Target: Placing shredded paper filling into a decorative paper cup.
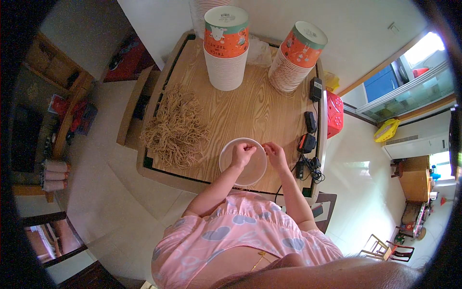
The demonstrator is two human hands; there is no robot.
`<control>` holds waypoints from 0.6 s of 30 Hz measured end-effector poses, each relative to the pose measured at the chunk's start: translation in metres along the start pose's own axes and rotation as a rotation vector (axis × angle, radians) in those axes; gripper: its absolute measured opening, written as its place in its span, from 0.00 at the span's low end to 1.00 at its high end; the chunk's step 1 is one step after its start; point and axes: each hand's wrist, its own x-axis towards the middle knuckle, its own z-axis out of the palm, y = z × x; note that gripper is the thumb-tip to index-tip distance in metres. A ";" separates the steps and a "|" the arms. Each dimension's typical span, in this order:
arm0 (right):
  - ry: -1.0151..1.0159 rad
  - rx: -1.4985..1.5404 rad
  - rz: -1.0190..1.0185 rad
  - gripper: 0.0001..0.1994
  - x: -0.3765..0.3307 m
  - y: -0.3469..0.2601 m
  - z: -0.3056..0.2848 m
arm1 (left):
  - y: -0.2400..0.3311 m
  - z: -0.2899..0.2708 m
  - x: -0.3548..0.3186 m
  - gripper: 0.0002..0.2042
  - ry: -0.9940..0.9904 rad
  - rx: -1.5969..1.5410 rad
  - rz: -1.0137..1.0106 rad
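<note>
A white paper bucket stands at the table's near edge, its open mouth facing up at me. Over its mouth my left hand is closed, thumb and fingers pinched together near the far right part of the rim. My right hand is closed too, its fingertips at the outside of the rim on the right. What either pinch holds is too small or hidden to tell. Left of the bucket lies a loose pile of tan twisted cords.
Two upside-down stacks of orange-and-white paper buckets stand at the far side, by a clear plastic bag. Black adapters and cables line the right edge. A red stool is beyond it; an open carton sits left.
</note>
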 end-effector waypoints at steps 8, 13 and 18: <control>-0.048 0.035 0.017 0.10 0.001 -0.001 0.001 | -0.007 0.001 0.001 0.06 0.001 -0.045 0.005; -0.052 0.068 0.016 0.10 0.003 0.005 0.000 | -0.005 0.003 0.001 0.06 0.009 -0.006 0.022; -0.068 0.069 0.043 0.11 0.002 0.000 0.000 | -0.007 0.006 0.001 0.07 0.019 -0.070 0.004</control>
